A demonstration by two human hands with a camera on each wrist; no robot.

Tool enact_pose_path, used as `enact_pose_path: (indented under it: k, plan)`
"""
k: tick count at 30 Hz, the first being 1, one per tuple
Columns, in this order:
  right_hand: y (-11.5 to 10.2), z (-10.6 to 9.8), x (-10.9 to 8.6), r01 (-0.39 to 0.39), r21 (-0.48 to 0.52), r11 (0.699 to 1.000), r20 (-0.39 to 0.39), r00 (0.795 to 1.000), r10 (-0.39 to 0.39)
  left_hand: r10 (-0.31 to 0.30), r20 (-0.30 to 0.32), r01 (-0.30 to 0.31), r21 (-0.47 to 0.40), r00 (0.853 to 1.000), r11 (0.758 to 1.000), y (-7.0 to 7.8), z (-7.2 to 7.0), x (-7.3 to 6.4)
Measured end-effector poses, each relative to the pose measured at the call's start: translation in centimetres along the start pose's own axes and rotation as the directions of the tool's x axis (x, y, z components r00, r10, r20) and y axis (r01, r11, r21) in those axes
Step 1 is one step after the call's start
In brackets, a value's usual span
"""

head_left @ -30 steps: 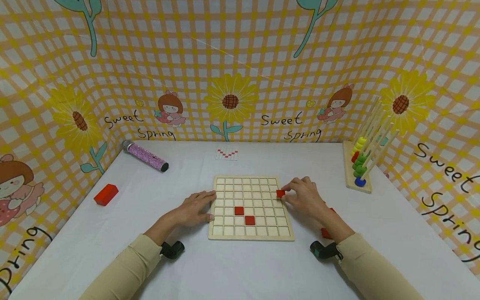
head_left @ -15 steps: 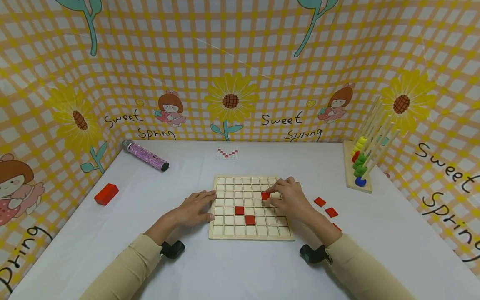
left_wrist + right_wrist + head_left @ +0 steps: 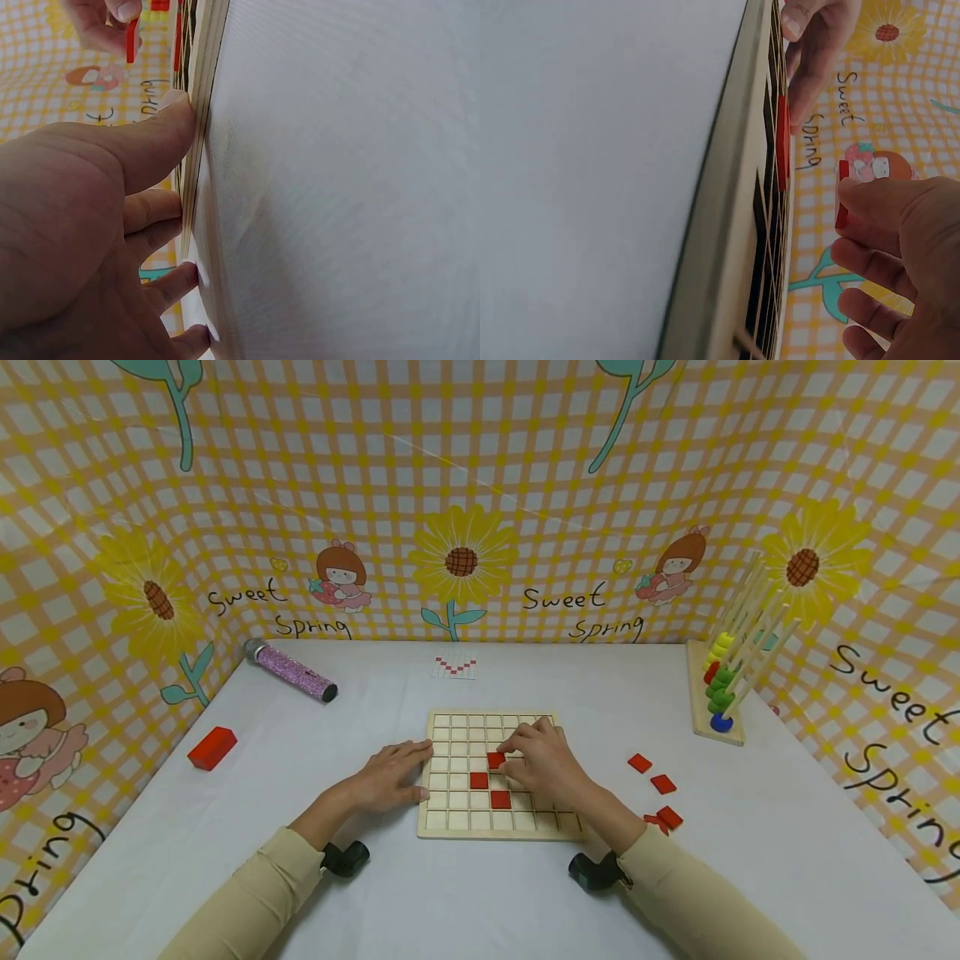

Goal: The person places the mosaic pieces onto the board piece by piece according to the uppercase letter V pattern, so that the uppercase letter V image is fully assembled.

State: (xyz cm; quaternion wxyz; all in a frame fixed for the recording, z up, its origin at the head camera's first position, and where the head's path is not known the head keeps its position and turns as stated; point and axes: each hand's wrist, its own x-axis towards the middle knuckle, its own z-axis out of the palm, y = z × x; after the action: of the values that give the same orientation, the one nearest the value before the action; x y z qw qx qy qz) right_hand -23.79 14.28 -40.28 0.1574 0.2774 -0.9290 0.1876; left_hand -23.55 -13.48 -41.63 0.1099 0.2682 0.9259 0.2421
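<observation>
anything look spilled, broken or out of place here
Nothing looks spilled or broken. The one untidy spot is the loose red tiles right of the wooden board: they lie at differing angles, and the front ones bunch together, perhaps overlapping.

Wooden board [image 3: 458, 766] (matt, smooth)

Fingers [image 3: 516, 740] pinching red tile [image 3: 495, 760], gridded board [image 3: 457, 820]
</observation>
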Motion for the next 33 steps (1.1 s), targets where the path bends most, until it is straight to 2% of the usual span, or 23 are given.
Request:
enact_pose_path:
  k: [13,25,33]
  plan:
    - [-2.2,1.4,1.4,-0.012,-0.007,1.000,0.019,1.000,0.013,0.005,0.001,-0.005,-0.003,1.000,1.000,0.0,-0.1,0.0]
    - [-2.9,2.4,2.5,-0.079,-0.036,0.996,0.119,0.989,0.083,-0.005,0.006,0.005,-0.011,1.000,1.000,-0.1,-0.1,0.1]
    - [-3.0,2.9,2.9,-0.068,-0.026,0.997,0.129,0.989,0.071,0.007,0.010,-0.007,-0.010,1.000,1.000,-0.2,0.0,0.2]
